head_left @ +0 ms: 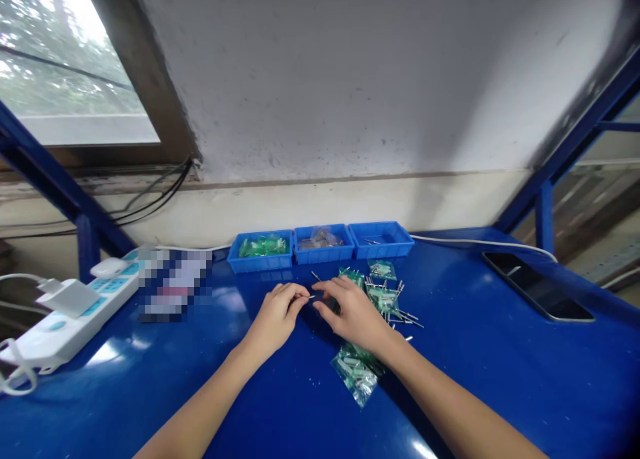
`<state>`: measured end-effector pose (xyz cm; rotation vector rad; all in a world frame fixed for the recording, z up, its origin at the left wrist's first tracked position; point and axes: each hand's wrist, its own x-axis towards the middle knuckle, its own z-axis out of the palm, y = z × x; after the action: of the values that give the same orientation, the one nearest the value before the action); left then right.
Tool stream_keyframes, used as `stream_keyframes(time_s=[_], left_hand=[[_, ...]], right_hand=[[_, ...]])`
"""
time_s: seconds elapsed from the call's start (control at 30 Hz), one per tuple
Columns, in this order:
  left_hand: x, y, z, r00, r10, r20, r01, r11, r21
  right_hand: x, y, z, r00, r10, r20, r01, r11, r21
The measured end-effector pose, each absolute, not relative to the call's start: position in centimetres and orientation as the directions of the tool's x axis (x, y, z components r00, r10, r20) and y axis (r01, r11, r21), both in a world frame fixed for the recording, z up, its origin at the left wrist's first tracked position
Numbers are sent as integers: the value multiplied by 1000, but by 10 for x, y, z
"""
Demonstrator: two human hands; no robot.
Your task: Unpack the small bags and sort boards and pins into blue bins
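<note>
My left hand (279, 310) is closed in a pinch on a small thin pale rod, whose tip pokes out past the thumb. Facing it, my right hand (354, 311) has thumb and forefinger apart, with nothing visible between them. Beside and partly under the right hand lies a pile of small clear and green packets (385, 299) with thin metal rods (410, 317) among them. Nearer to me, another clear packet (356, 373) with pale pieces inside lies on the blue tabletop (280, 405). My right hand hides part of the pile.
Three blue bins stand in a row by the wall: one with green packets (260, 264), one with brownish contents (324, 255), one with a few thin rods (383, 253). A white power strip (75, 322) lies left, a dark phone (537, 285) right.
</note>
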<state>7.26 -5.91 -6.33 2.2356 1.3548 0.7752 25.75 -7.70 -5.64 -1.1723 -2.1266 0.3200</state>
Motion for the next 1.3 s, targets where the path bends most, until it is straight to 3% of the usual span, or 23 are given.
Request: stream_keyframes(time_s=[0.13, 0.3, 0.47, 0.63, 0.9, 1.03, 1.1, 1.17, 1.23, 1.3], left_hand=[[77, -64, -59, 333, 917, 221, 386, -346, 855], [78, -67, -56, 283, 937, 205, 310, -292, 905], [78, -69, -57, 262, 908, 329, 420, -414, 808], [77, -67, -57, 286, 856, 431, 534, -516, 670], [77, -61, -59, 311, 872, 378, 610, -488, 624], [79, -40, -56, 346, 854, 388, 649, -517, 558], [81, -26, -54, 379, 840, 388, 672, -538, 509], [84, -16, -55, 425, 828, 366, 689, -558, 462], [90, -12, -58, 457, 824, 334, 705, -565, 429], [96, -12, -62, 460, 833, 308, 727, -552, 408]], right_hand=[[257, -80, -51, -363, 774, 519, 620, 616, -486], [256, -84, -43, -388, 748, 539, 626, 643, -442], [258, -82, -44, -257, 819, 513, 634, 543, -550], [257, -82, -43, -271, 832, 483, 587, 541, -602], [256, -86, -42, -316, 789, 526, 620, 592, -515], [272, -78, -31, -172, 707, 686, 670, 594, -444], [288, -69, -23, 24, 626, 779, 737, 516, -437], [307, -58, -18, 202, 592, 780, 823, 330, -463], [322, -49, -20, 301, 656, 692, 868, 111, -483], [328, -44, -28, 302, 765, 569, 884, -2, -467]])
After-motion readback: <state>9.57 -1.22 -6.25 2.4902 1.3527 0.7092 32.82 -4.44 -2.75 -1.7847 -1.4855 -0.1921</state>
